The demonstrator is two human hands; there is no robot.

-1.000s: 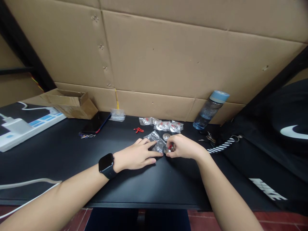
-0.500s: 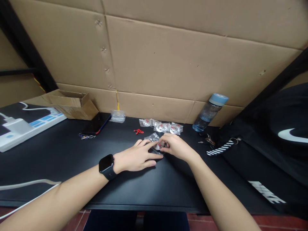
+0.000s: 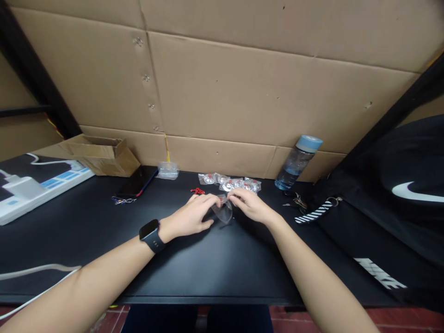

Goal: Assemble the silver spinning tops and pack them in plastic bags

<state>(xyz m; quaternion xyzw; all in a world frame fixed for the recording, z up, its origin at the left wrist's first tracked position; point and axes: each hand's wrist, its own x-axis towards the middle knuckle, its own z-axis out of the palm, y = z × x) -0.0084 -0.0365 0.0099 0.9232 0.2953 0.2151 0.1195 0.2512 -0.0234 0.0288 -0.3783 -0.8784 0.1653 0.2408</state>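
Observation:
A small clear plastic bag (image 3: pixel 225 213) hangs just above the black table between my hands, its lower end loose. A bit of red shows near its top; the rest of its contents is hidden by my fingers. My left hand (image 3: pixel 192 216), with a black watch (image 3: pixel 151 234) on the wrist, grips the bag's left edge with its fingertips. On the other side my right hand (image 3: pixel 252 206) pinches the bag's upper right edge. Just behind lie several silver discs with red marks in clear bags (image 3: pixel 231 184). A red cord (image 3: pixel 197 191) lies behind my left fingers.
On the left are a white power strip (image 3: pixel 65 178), an open cardboard box (image 3: pixel 111 155) and a phone (image 3: pixel 137 181). A small plastic packet (image 3: pixel 168 171) lies by the cardboard wall (image 3: pixel 215 101). To the right are a water bottle (image 3: pixel 296 164), keys (image 3: pixel 299 202) and a black bag (image 3: pixel 374 222).
The bag was flat on the table under my left fingers; now it is raised between both hands. My left fingers, spread before, have closed on its edge. The camera view has shifted slightly.

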